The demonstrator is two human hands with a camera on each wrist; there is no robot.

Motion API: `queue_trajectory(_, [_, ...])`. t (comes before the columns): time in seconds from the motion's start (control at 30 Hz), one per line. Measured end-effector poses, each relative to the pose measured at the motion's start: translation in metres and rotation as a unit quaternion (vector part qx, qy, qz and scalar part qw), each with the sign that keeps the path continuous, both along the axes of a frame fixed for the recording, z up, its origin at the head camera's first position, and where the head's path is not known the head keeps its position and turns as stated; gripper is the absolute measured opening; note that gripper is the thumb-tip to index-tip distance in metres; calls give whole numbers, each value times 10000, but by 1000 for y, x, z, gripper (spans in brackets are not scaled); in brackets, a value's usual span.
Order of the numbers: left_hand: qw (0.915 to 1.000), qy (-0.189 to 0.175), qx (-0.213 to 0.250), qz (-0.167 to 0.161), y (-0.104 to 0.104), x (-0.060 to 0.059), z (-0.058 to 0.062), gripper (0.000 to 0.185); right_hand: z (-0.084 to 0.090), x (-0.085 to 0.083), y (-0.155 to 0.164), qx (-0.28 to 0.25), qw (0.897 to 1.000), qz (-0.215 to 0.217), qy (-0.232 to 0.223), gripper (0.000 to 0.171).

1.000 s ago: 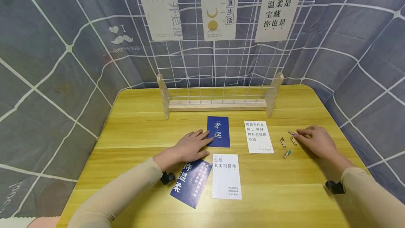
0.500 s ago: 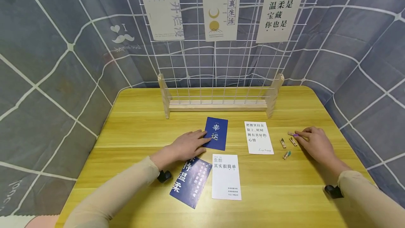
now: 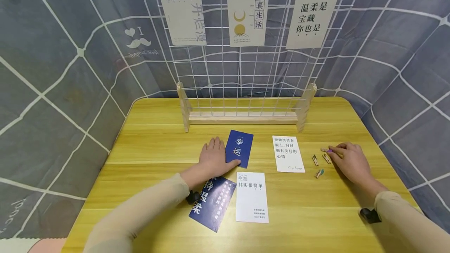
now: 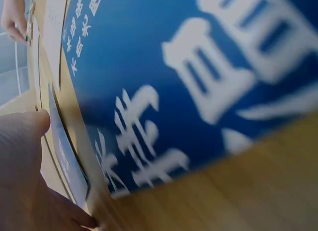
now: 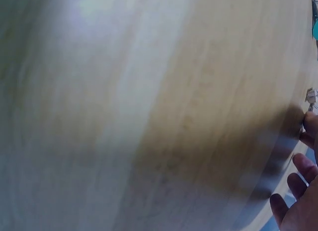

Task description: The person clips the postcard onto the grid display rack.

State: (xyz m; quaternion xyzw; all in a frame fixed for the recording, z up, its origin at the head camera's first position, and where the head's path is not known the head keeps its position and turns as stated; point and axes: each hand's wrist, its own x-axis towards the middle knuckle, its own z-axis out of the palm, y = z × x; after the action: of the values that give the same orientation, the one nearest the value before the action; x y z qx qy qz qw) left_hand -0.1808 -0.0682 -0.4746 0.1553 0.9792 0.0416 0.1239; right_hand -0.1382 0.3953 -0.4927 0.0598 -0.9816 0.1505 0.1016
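Note:
My left hand (image 3: 215, 157) lies flat on the yellow table (image 3: 154, 139), fingers straight. Its thumb touches the lower edge of a small dark blue card (image 3: 240, 147) that sits tilted beside it. In the left wrist view the thumb (image 4: 25, 129) lies against that card's edge (image 4: 67, 159), and a larger blue card (image 4: 189, 77) fills the frame. My right hand (image 3: 346, 158) rests at the right of the table and pinches a wooden clip with a purple tip (image 3: 328, 150).
A white card (image 3: 288, 153), another white card (image 3: 251, 196) and a big blue card (image 3: 212, 204) lie flat. Three small clips (image 3: 319, 166) lie left of my right hand. A wire grid (image 3: 246, 73) on a wooden stand (image 3: 242, 117) holds three clipped cards.
My left hand has turned from pointing right to pointing away, sliding left of the small blue card, which has rotated to a slant. The right hand has barely moved.

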Motion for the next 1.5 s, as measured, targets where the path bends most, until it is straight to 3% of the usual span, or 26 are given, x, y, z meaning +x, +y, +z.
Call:
queue_trajectory(0.2, [9984, 86, -442, 342, 18, -2, -4, 126, -1, 1, -3, -115, 9998, -121, -49, 35])
queue_trajectory(0.4, [9980, 55, -545, 313, 21, -3, -2, 127, -1, 1, -3, -275, 9995, -102, 83, 32])
queue_trajectory(0.77, [9986, -368, 155, 342, 12, -3, 15, 110, 0, 1, -3, -615, 9979, -189, -105, 31])
queue_trajectory(0.9, [9981, -404, 284, 368, 12, -4, 13, 107, 0, 0, -3, -709, 9969, -256, -235, 33])
queue_trajectory(1.17, [9990, -207, 148, 355, 14, -3, 4, 120, -1, 0, -4, -759, 9964, -272, -260, 34])
queue_trajectory(1.5, [9957, -402, 684, 469, 13, -9, 9, 110, 1, -3, -6, -892, 9949, -332, -327, 36])
